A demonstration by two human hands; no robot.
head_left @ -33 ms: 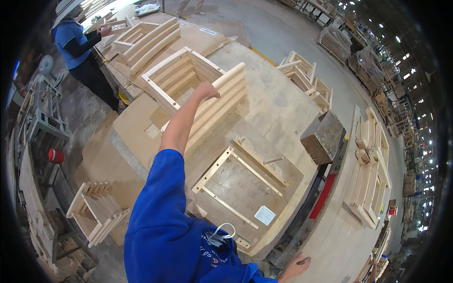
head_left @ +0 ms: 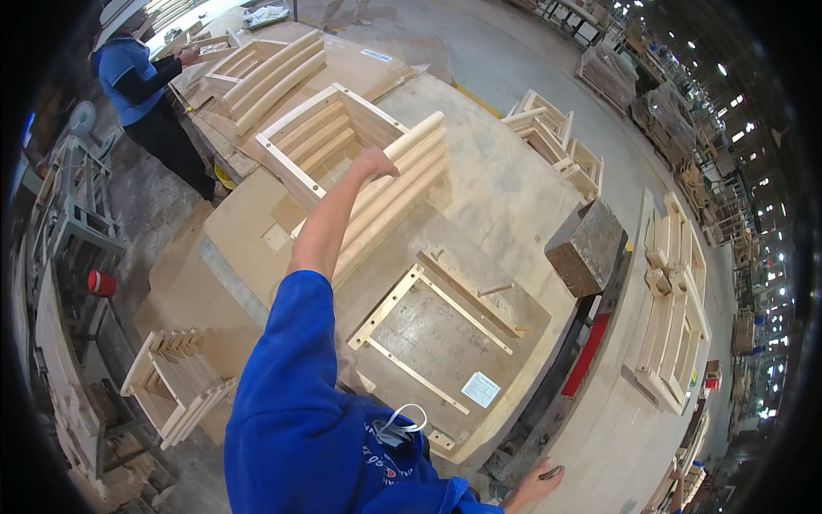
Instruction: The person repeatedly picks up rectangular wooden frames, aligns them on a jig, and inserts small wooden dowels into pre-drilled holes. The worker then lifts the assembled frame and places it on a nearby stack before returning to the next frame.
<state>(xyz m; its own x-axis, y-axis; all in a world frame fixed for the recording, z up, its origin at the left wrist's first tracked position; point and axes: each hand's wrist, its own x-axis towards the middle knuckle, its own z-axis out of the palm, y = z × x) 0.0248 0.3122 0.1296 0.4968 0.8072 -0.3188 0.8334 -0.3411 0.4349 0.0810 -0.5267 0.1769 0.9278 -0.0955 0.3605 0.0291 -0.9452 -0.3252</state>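
Note:
My left hand (head_left: 377, 163) is closed over the upper rail of a pale slatted wooden frame (head_left: 402, 184), which stands on the workbench with its open box-like side away from me. At the lower right, my right hand (head_left: 536, 485) is low beside the long pale tabletop, fingers curled around a small dark thing (head_left: 551, 472) too small to name. Between my hands, a jig of wooden strips (head_left: 390, 307) is fixed on the board, with a thin peg (head_left: 497, 289) standing beside it and a white label (head_left: 480, 390) near its corner.
A battered block (head_left: 586, 247) stands at the bench's right edge. More wooden frames lie on the right tabletop (head_left: 591, 428), beyond the bench and at the lower left (head_left: 178, 390). A co-worker in blue (head_left: 133, 81) handles wooden parts at the far left. A red bucket (head_left: 101, 283) is left.

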